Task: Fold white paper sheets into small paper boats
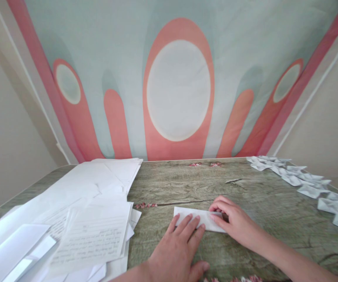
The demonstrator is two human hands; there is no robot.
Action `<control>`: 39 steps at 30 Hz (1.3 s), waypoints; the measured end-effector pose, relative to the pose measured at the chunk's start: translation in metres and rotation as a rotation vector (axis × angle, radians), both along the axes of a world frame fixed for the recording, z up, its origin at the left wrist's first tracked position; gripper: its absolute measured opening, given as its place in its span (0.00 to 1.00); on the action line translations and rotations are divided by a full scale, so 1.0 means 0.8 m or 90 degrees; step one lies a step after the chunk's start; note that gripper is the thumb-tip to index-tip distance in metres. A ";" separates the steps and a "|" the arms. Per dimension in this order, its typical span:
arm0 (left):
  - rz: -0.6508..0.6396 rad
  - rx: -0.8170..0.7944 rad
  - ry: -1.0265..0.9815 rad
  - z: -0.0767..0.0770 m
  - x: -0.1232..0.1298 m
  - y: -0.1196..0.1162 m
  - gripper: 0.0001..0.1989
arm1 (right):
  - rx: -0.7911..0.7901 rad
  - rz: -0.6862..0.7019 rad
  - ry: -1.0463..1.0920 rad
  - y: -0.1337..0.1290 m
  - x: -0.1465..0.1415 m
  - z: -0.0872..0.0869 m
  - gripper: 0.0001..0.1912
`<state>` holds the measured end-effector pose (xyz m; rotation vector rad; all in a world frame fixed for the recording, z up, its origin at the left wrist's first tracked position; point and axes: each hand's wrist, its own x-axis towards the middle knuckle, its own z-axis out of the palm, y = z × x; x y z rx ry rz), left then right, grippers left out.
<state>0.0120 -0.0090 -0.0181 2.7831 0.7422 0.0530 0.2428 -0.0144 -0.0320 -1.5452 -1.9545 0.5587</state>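
- Left hand (177,250) is laid palm-down, fingers loosely spread, thumb out; nothing's gripped, the folded paper strip (205,217) is just pressed under the fingertips
- Right hand (235,221) is curled up pretty small, strip's end pinched between thumb and fingers
- Strip's laid flat on the wood-look table (163,180), 1 o'clock from left hand, 9 from right

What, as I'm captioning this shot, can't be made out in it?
All in the head view:
Folded white paper strip: lower edge partly under the bare left hand, right end partly hidden by the bare right hand.
White rectangular paper sheet: writing too blurred to read.
Folded white paper pieces: nearest ones cut off by the right edge.
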 end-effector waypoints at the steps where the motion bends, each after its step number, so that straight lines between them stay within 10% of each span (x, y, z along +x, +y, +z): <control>1: 0.001 -0.001 0.000 -0.001 0.000 0.000 0.33 | 0.001 0.000 -0.001 0.000 0.000 0.000 0.04; 39: 0.039 -0.006 -0.022 0.019 0.000 0.005 0.29 | 0.207 0.115 -0.246 -0.026 -0.032 0.001 0.13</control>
